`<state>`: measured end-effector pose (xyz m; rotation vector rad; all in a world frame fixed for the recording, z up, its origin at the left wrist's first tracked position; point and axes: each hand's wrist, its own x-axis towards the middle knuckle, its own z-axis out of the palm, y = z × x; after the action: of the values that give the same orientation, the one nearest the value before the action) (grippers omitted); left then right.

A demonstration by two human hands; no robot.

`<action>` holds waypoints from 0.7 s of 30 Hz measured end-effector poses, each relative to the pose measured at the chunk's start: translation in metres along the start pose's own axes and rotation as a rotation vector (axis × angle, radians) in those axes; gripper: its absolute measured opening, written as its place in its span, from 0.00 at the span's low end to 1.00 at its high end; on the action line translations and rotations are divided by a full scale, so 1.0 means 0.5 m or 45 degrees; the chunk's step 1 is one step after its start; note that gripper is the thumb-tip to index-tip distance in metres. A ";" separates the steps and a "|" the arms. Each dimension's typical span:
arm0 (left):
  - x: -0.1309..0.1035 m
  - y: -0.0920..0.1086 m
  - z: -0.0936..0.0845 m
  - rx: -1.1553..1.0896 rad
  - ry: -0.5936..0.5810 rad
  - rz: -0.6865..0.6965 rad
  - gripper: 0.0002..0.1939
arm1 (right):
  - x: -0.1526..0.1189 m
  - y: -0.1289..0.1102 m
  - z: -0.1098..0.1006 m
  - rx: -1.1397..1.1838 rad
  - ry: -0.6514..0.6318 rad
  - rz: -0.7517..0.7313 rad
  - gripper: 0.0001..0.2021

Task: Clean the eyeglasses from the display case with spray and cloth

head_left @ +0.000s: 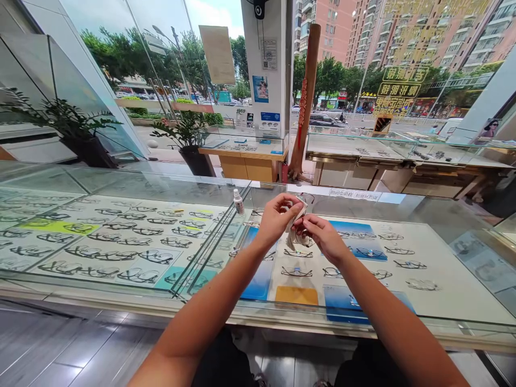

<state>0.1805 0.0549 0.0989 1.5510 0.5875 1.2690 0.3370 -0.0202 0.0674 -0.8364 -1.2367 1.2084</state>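
Forearms (209, 290) over glass counter (455, 285) | left fingers (292, 212) — pinching pale cloth (291, 239) | right fingers (317, 223) — gripping dark eyeglasses (299, 221)

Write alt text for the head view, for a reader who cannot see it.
A person's left hand and right hand hold a pale cloth and what looks like thin glasses over a glass display case of eyeglasses. A small white bottle stands nearby.

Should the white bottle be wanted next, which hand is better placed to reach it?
Left, probably. The left hand is nearer the bottle, which stands to the left of both hands; the right hand is farther across. The left does hold a cloth, though, and would need freeing first.
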 end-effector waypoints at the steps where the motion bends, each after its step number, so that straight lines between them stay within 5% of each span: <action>1: -0.001 -0.001 0.001 -0.042 0.014 -0.040 0.22 | -0.001 -0.001 0.000 -0.006 -0.012 -0.005 0.15; 6: -0.002 -0.004 -0.008 -0.162 -0.194 -0.312 0.25 | -0.002 -0.004 -0.005 -0.045 -0.045 -0.028 0.15; 12: -0.002 -0.003 -0.011 -0.437 -0.364 -0.405 0.24 | 0.003 0.002 -0.007 0.031 -0.030 0.053 0.16; 21: -0.001 -0.006 -0.010 -0.268 -0.340 -0.199 0.23 | 0.003 0.001 -0.005 0.137 -0.021 0.132 0.19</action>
<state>0.1763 0.0576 0.0960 1.4382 0.3820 0.9540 0.3393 -0.0184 0.0670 -0.8206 -1.1423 1.3560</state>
